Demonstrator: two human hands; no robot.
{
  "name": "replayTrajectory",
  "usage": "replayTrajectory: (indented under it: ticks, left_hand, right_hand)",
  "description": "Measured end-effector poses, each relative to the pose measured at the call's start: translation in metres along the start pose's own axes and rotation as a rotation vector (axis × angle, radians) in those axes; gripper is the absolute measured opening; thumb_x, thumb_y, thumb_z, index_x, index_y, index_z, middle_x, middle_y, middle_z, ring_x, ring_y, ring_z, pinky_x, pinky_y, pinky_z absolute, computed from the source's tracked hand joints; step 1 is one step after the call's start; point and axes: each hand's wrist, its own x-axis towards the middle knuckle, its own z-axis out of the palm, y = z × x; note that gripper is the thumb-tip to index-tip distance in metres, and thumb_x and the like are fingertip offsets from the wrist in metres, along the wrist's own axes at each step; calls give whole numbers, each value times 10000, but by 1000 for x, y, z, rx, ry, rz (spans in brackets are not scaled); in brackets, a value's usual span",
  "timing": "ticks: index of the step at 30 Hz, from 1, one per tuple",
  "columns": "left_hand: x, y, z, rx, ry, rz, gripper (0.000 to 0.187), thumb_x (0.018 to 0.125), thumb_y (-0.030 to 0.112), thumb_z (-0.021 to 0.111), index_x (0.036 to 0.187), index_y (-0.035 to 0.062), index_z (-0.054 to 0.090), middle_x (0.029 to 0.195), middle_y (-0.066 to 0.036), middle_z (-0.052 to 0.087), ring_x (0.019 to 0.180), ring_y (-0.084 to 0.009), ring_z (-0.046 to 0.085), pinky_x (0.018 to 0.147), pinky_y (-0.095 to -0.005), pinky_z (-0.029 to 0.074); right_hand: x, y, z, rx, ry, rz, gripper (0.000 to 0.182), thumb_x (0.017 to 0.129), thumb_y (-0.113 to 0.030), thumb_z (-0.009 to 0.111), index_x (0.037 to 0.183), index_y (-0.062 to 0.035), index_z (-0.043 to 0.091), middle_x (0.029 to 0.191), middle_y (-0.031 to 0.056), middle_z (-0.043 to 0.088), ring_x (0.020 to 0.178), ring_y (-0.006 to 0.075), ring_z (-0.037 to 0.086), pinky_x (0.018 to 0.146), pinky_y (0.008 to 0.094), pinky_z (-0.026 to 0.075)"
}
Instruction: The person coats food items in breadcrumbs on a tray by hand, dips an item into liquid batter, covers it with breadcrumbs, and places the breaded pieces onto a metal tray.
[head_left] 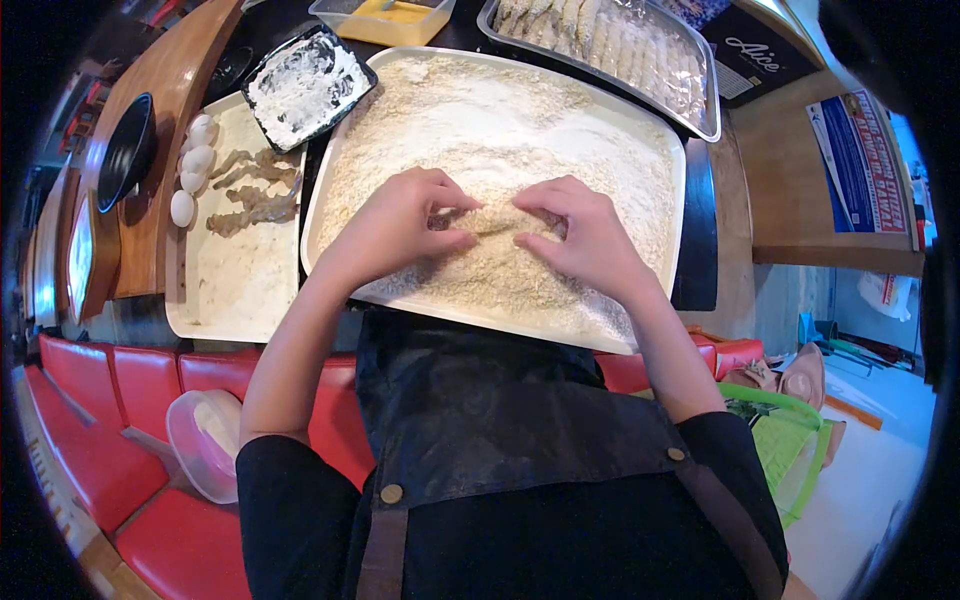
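Over a large cream tray [318, 205] of breadcrumbs [390, 120], both hands meet near the middle. My left hand [410, 222] curls its thumb and fingers round the left end of a crumb-coated shrimp [492, 222]. From the other side my right hand [582, 232] pinches its right end. The shrimp lies at the crumb surface and blends with it, so its outline is only partly clear. White flour [500, 110] is spread across the crumbs towards the back.
On the left, a second cream tray [235, 285] holds raw shrimp [255, 205] and several eggs [182, 208]. A black tray of white flour [308, 88] overlaps its corner. Behind stand a tub of yellow batter [400, 22] and a metal tray of coated shrimp [610, 45].
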Motion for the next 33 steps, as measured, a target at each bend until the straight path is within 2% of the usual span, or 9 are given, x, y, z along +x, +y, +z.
replayTrajectory:
  ticks: [4,10,13,19,22,25,28,31,33]
  left_hand:
    - [-4,-2,12,-173,7,-103,308,762,153,788,1048,53,733,862,-106,665,768,-225,642,701,-321,512]
    - [-7,-5,21,19,170,94,278,758,95,787,1029,61,737,897,-80,684,771,-193,662,695,-283,521]
    - [-6,8,29,-106,251,102,234,774,79,767,1005,56,737,884,-83,684,772,-198,673,701,-289,536]
    - [-2,-1,35,21,246,221,214,779,81,761,989,51,735,894,-93,690,793,-224,682,695,-302,551]
    - [-1,0,34,-10,187,188,200,782,84,761,977,47,737,888,-96,691,783,-222,682,687,-298,547]
    - [7,9,16,-18,4,109,247,785,98,769,1023,46,727,916,-89,701,796,-202,690,707,-288,552]
    - [18,1,7,-251,-112,30,326,810,120,756,1124,50,703,1008,-86,711,886,-195,692,808,-293,548]
    - [28,-19,10,-461,-133,76,468,797,107,770,1245,69,642,1169,-118,679,1052,-166,651,914,-299,519]
    - [33,-13,14,-346,-160,245,521,807,117,761,1300,68,600,1268,-154,619,1139,-202,613,973,-327,486]
  right_hand:
    - [-6,10,4,91,14,115,264,748,-94,766,999,-31,715,915,147,673,901,281,631,790,346,523]
    - [-5,8,6,36,60,-23,246,756,-79,751,990,-22,702,916,137,668,898,288,624,792,356,519]
    - [-1,2,13,59,110,-78,232,764,-87,743,980,-17,692,935,135,665,906,295,621,811,371,515]
    - [-1,3,12,49,93,-69,222,771,-99,737,976,-23,700,913,137,666,925,298,626,829,373,512]
    - [-6,19,10,22,19,-73,270,770,-112,744,1020,-22,693,925,144,666,913,317,633,828,375,517]
    - [-4,15,2,124,-55,92,351,796,-146,744,1121,-30,678,1001,155,678,944,304,654,847,368,521]
    - [0,24,-4,248,85,100,424,822,-187,742,1209,-40,650,1093,169,678,1009,274,660,879,360,517]
    - [6,36,-8,279,189,134,363,913,-225,663,1224,-38,647,1123,170,674,1034,254,650,904,339,499]
    - [5,43,-7,359,240,189,348,953,-245,615,1232,-39,642,1143,147,666,1051,223,630,920,323,482]
